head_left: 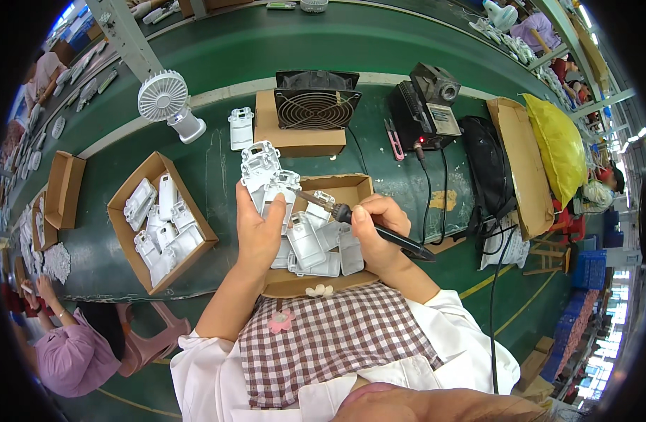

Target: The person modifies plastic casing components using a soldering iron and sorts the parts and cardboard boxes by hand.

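Observation:
My left hand (261, 228) is closed around white plastic housings (260, 163), holding them up over the near cardboard box; how many it grips I cannot tell. A soldering iron (383, 231) lies in my right hand (381, 235), its black handle slanting down to the right. The iron's metal tip (305, 195) points left and touches or nearly touches the held housing. Below my hands, the cardboard box (362, 184) contains several more white housings (307, 246), piled at different angles.
To the left stands another cardboard box (209, 235) of white parts. A white fan (165, 98), a black fan (316, 105) on a carton and a single housing (241, 129) sit behind. At right are a soldering station (414, 116), pink-handled tweezers (394, 139) and a black bag (486, 169). A co-worker (77, 352) sits left.

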